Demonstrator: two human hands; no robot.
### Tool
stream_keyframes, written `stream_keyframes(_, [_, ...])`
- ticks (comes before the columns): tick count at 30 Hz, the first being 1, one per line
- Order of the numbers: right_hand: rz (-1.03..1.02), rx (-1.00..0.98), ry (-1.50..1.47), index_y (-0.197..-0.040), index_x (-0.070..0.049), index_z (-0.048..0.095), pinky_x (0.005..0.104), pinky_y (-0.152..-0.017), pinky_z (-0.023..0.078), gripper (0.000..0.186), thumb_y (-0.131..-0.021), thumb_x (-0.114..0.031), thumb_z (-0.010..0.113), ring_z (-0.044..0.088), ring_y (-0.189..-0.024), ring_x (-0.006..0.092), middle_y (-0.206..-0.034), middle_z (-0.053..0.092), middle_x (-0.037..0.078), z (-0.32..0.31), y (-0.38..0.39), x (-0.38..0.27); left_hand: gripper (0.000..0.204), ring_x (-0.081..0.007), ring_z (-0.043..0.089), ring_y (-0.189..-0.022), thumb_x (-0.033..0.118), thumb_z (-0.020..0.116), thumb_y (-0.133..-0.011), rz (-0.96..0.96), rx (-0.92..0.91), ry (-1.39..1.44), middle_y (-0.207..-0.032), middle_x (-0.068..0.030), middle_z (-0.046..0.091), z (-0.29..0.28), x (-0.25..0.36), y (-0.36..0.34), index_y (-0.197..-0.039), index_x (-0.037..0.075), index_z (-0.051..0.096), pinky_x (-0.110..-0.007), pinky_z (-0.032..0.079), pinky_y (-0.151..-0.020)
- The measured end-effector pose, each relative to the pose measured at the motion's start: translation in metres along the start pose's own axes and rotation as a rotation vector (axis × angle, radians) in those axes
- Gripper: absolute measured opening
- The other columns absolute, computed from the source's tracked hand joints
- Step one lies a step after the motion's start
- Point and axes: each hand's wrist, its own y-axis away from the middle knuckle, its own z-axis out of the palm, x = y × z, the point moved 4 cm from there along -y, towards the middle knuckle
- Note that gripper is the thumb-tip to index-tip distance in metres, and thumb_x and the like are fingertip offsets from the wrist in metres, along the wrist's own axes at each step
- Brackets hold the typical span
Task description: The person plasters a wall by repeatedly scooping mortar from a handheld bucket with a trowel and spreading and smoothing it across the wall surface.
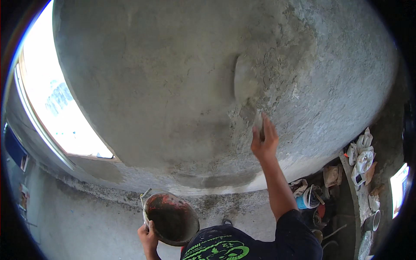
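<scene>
Raised in front of me, my right hand [265,142] is closed round the handle of a trowel [246,82]. Its cement-coated blade lies against the grey wall [164,86], at the border between a smoother plastered area on the left and rough, lumpy mortar [281,65] on the right. Low on the left, my left hand [148,237] grips the side of a bucket [173,201], thumb toward the rim. The bucket is tilted, with reddish stains inside and dark material at the bottom. Its wire handle hangs at the upper left of the rim.
A bright window opening [60,99] cuts the wall at left. At lower right stand a white-and-blue bucket [308,198], crumpled bags [364,160] on a ledge, and a grey container [372,221]. The concrete floor [86,212] runs along the wall's foot.
</scene>
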Motion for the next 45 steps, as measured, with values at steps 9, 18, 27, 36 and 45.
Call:
stream_keyframes(9, [0.003,-0.353,0.063,-0.142,-0.014,0.058,0.0406,-0.055,0.057,0.055,-0.088,-0.014,0.071,0.07,-0.069,0.0325,-0.097,0.067,0.012,-0.001,0.025,-0.029,0.038,-0.0042,0.045,-0.062,0.021,0.059,-0.106,-0.001,-0.009,0.031,-0.069,0.0062,0.054,0.004,-0.001,0.0,-0.075,-0.001,0.059,-0.026,0.036,-0.054])
stream_keyframes(18, [-0.015,0.029,0.077,-0.143,-0.015,0.058,0.0423,-0.058,0.058,0.056,-0.088,-0.012,0.071,0.069,-0.067,0.0332,-0.095,0.067,0.014,-0.008,0.005,-0.005,0.039,-0.005,0.046,-0.062,0.02,0.061,-0.105,0.019,-0.032,-0.038,-0.066,0.0044,0.055,0.009,0.008,-0.004,-0.076,-0.005,0.061,-0.027,0.037,-0.054])
stream_keyframes(27, [0.044,-0.241,0.009,-0.138,-0.004,0.06,0.0395,-0.061,0.057,0.052,-0.086,-0.004,0.07,0.068,-0.071,0.0333,-0.11,0.069,0.02,-0.017,0.036,0.011,0.038,-0.0047,0.045,-0.059,0.018,0.06,-0.105,0.01,-0.039,-0.02,-0.064,0.0049,0.054,0.012,0.003,-0.005,-0.073,-0.003,0.06,-0.027,0.035,-0.053])
stream_keyframes(36, [0.202,-0.143,0.026,-0.139,-0.007,0.058,0.0426,-0.067,0.059,0.058,-0.084,-0.003,0.074,0.071,-0.085,0.0408,-0.109,0.07,0.024,-0.031,0.111,0.067,0.037,-0.0052,0.047,-0.063,0.019,0.059,-0.106,0.053,-0.03,-0.021,-0.068,0.0039,0.057,0.014,0.003,0.003,-0.077,-0.004,0.061,-0.027,0.038,-0.055])
stream_keyframes(45, [0.08,0.024,-0.022,-0.139,0.002,0.054,0.041,-0.067,0.057,0.053,-0.088,-0.003,0.069,0.069,-0.083,0.0401,-0.107,0.07,0.024,-0.028,0.043,0.044,0.038,-0.0054,0.046,-0.061,0.019,0.061,-0.105,-0.002,-0.008,-0.054,-0.065,0.0037,0.056,0.014,-0.002,0.004,-0.074,-0.003,0.06,-0.028,0.036,-0.053])
